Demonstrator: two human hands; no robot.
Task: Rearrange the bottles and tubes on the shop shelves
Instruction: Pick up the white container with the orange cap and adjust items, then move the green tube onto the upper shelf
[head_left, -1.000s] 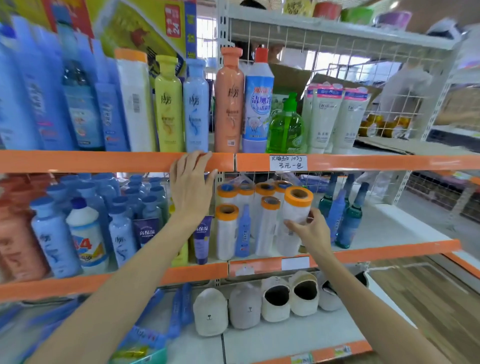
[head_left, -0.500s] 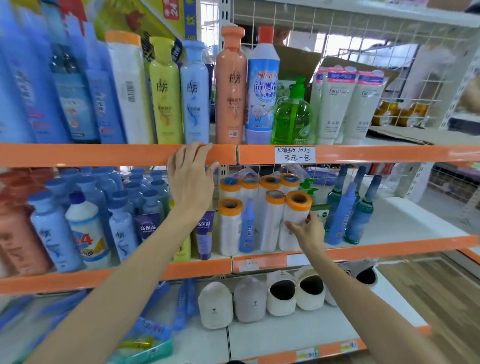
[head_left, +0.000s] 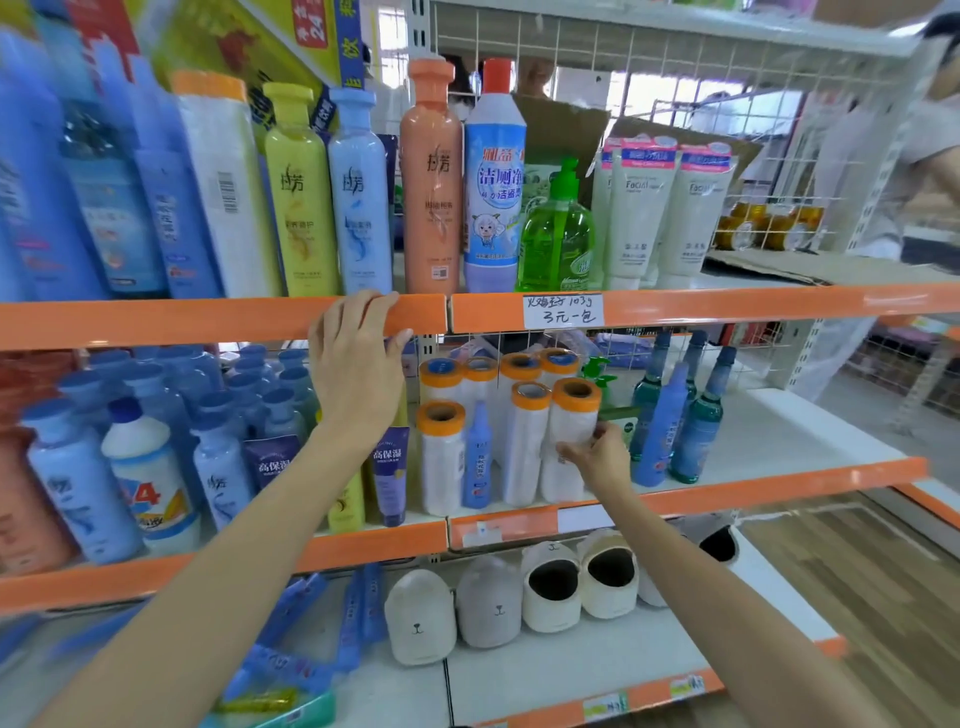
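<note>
My left hand (head_left: 353, 364) hooks its fingers over the orange rail (head_left: 208, 319) of the upper shelf, thumb spread below it. My right hand (head_left: 602, 457) pinches the right side of a white roll with an orange cap (head_left: 569, 415), which stands upright at the front of the middle shelf among several like rolls (head_left: 441, 452). A small blue bottle (head_left: 478, 457) stands between the rolls. Blue and teal bottles (head_left: 660, 431) stand just right of my hand. A purple tube (head_left: 388, 467) stands under my left wrist.
On the upper shelf stand a yellow bottle (head_left: 298, 197), an orange bottle (head_left: 431, 197), a blue-white cleaner bottle (head_left: 493, 192), a green pump bottle (head_left: 558, 239) and white tubes (head_left: 639, 208). Light-blue bottles (head_left: 78, 478) crowd the middle left. Slippers (head_left: 550, 587) fill the bottom shelf. A person (head_left: 930, 130) stands far right.
My right hand slid from around the roll's lower part to its right side, fingertips pinching it. The view moved closer and slightly down. My left hand stayed on the rail.
</note>
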